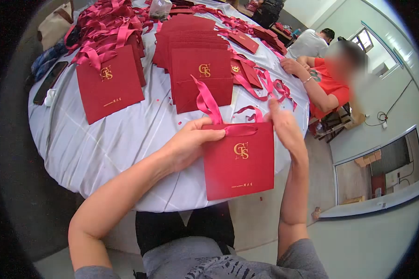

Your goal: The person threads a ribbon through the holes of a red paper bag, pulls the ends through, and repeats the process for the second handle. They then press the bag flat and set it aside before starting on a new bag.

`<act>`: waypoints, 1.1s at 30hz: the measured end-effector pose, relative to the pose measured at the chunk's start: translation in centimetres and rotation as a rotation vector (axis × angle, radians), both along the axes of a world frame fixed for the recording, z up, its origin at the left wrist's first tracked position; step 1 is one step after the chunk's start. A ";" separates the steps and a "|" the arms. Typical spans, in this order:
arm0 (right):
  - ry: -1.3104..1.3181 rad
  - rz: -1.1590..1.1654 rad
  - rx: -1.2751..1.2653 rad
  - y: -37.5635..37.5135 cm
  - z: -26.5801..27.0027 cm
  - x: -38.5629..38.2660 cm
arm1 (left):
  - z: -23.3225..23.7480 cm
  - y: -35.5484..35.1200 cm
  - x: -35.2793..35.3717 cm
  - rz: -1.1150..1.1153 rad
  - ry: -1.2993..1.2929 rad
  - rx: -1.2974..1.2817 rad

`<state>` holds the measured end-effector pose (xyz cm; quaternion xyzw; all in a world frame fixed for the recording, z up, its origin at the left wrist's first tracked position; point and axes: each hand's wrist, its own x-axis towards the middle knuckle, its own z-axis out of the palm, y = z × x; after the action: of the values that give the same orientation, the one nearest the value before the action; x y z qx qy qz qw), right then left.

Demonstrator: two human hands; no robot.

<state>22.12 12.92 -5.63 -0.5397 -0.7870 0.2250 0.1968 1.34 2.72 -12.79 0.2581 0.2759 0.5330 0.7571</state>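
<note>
Your left hand (191,142) is closed on the upper left corner of a red paper bag (239,162), with the thumb lying flat across the front just under the top edge and the other fingers curled behind it. Your right hand (284,128) sits at the bag's upper right corner, its fingers stretched loosely upward rather than curled; the hand touches the edge there, but you cannot tell from this angle whether it is actually pinching the bag or the ribbon. The bag hangs upright in front of you, just off the near edge of the table (102,144), with its gold logo facing you. A crimson ribbon (207,102) rises from the bag's top edge near your left thumb and loops across toward your right hand. On the white-covered table behind it lies a stack of flat bags (200,69) of the same kind, and to the left a finished bag (109,86) with its ribbon tied. Loose ribbons (265,81) trail along the right side, and a dark phone (50,83) lies at the far left rim. A co-worker in a red shirt (333,86) sits at the table's right side.
</note>
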 end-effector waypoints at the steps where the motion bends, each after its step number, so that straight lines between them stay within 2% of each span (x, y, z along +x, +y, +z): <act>1: 0.004 -0.005 0.002 -0.4 -0.2 0.1 | 0.2 -0.1 0.1 0.005 0.011 0.002; 3: 0.283 0.156 -0.333 -1.0 -0.6 0.1 | 0.4 -0.1 0.1 0.020 0.035 0.006; 5: 0.395 0.202 -0.326 -1.4 -1.2 -0.3 | 0.2 0.0 0.2 0.047 0.077 0.029; 7: 0.612 0.128 -0.243 -2.1 -1.8 -1.1 | 0.0 -0.1 0.0 0.041 0.090 0.064; 8: 0.679 0.087 -0.307 -2.8 -1.3 -1.5 | 0.0 0.0 -0.2 0.030 0.100 0.089; 10: 0.770 0.084 -0.126 -3.2 -1.6 -2.2 | 0.9 -0.3 -0.4 0.080 0.195 0.177; 12: 0.800 0.088 -0.077 -3.8 -1.2 -3.2 | 2.3 -1.0 -1.3 0.109 0.327 0.346; 13: 0.797 0.155 0.079 -4.1 -0.9 -3.8 | 3.1 -1.5 -1.8 0.119 0.331 0.350; 14: 0.789 0.218 0.239 -4.5 -0.4 -4.4 | 3.9 -2.1 -2.4 0.149 0.424 0.395; 16: 0.835 0.287 0.311 -5.8 1.3 -6.4 | 6.2 -3.8 -4.1 0.203 0.676 0.507; 17: 0.891 0.298 0.338 -6.2 1.9 -7.8 | 7.3 -4.6 -5.0 0.308 0.793 0.630; 18: 0.838 0.357 0.432 -5.6 2.2 -8.7 | 8.2 -5.4 -6.0 0.413 0.911 0.751; 19: 0.913 0.381 0.414 -5.5 2.8 -10.3 | 8.9 -6.3 -7.2 0.461 1.005 0.622; 20: 0.988 0.404 0.393 -5.8 3.5 -12.3 | 9.7 -6.9 -8.6 0.557 1.066 0.733; 21: 0.978 0.437 0.377 -5.9 4.4 -14.1 | 10.8 -7.6 -9.8 0.594 1.053 0.635; 22: 0.974 0.473 0.422 -5.3 5.0 -16.2 | 11.5 -7.8 -11.2 0.699 1.113 0.683; 23: 0.911 0.523 0.453 -4.2 5.3 -18.0 | 11.5 -7.9 -12.3 0.831 1.089 0.606; 24: 0.782 0.492 0.436 -4.6 6.2 -19.5 | 11.6 -7.5 -13.8 0.925 1.156 0.632; 26: 0.751 0.617 0.559 -0.7 4.0 -24.1 | 8.3 -5.3 -17.9 1.243 1.356 0.580; 28: 0.457 0.650 0.126 -1.0 3.3 -24.9 | 4.4 -4.7 -21.5 1.211 1.551 0.199; 29: 0.239 0.582 0.211 0.8 -0.3 -26.3 | 2.1 -4.7 -22.5 1.132 1.509 0.118; 30: 0.261 0.629 0.353 1.5 -3.3 -26.9 | 1.2 -5.3 -22.1 1.096 1.546 0.098; 32: 0.198 0.561 0.193 -0.1 -5.0 -27.2 | -1.1 -5.3 -22.4 1.041 1.618 0.030; 33: 0.195 0.570 0.192 -0.2 -5.6 -27.5 | -1.6 -5.0 -22.9 1.047 1.616 0.022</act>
<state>-5.42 12.77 -11.22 -0.2523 -0.9016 0.2464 0.2507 -21.59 -2.27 -14.41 0.3986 0.7893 0.4671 0.0021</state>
